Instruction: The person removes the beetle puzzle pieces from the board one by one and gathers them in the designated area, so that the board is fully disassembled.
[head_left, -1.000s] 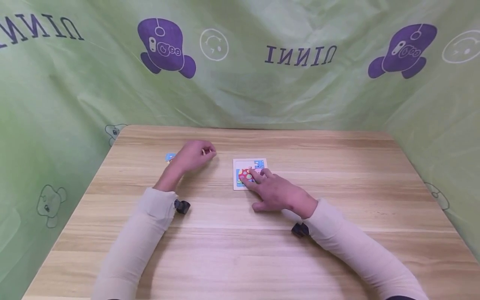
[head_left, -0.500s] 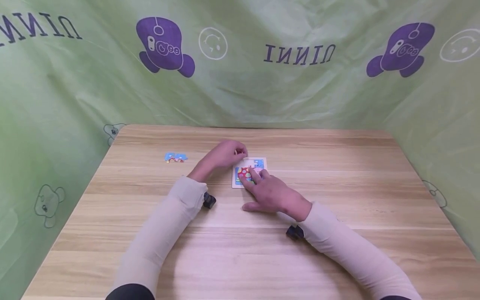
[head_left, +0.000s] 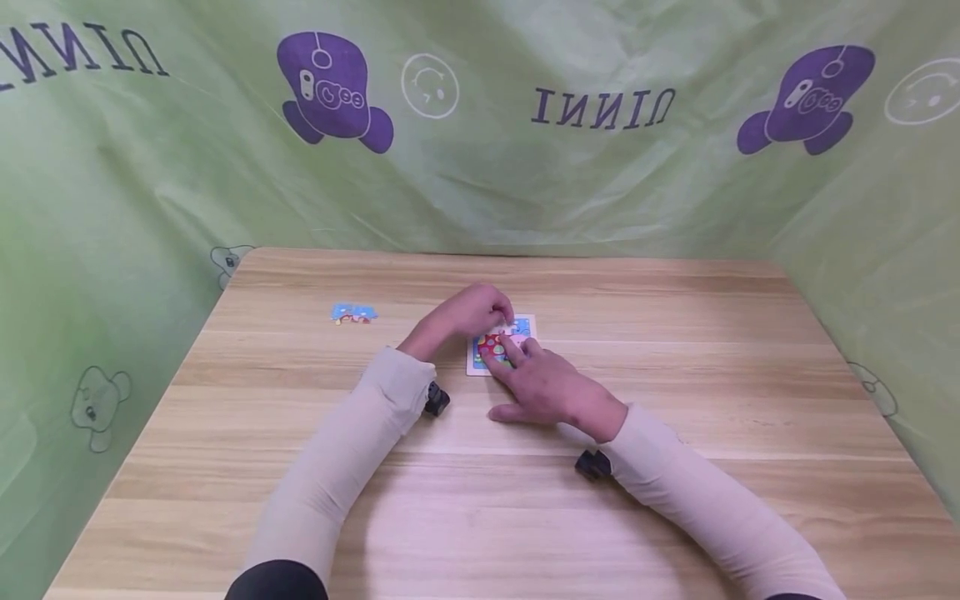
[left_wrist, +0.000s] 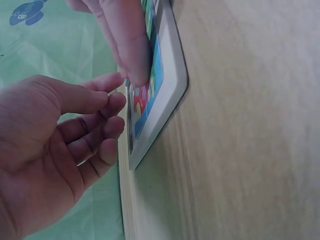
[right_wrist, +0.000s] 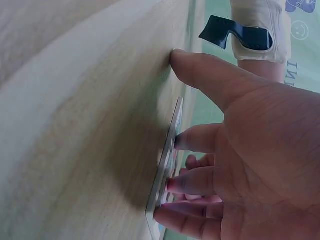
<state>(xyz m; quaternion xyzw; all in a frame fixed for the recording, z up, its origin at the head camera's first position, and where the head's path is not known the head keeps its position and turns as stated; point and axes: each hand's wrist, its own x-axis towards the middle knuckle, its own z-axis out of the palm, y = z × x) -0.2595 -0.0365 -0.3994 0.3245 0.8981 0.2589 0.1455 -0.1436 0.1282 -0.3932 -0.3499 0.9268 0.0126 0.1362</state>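
Observation:
A small framed jigsaw puzzle (head_left: pixel 470 367) with a white border and a colourful picture lies flat on the wooden table. My right hand (head_left: pixel 551 387) spreads over its near right part, fingertips pressing on the picture and thumb stretched out on the tabletop. Over the far left part of the frame, my left hand (head_left: pixel 480 310) pinches a puzzle piece between thumb and forefinger; the fingers hide most of it. In the left wrist view, the left hand's other fingers (left_wrist: pixel 100 150) curl loosely beside the frame's edge. Blue and red puzzle pieces (head_left: pixel 354 313) lie farther left.
The wooden table (head_left: pixel 675 333) has rounded far corners. Behind and beside it hangs a green curtain (head_left: pixel 480 183) with purple figures and lettering. Dark wrist cameras (head_left: pixel 437 398) sit at both light sleeves.
My left hand has moved right from beside the loose pieces to the puzzle frame, uncovering those pieces. The right hand stays on the puzzle, its thumb shifted slightly left.

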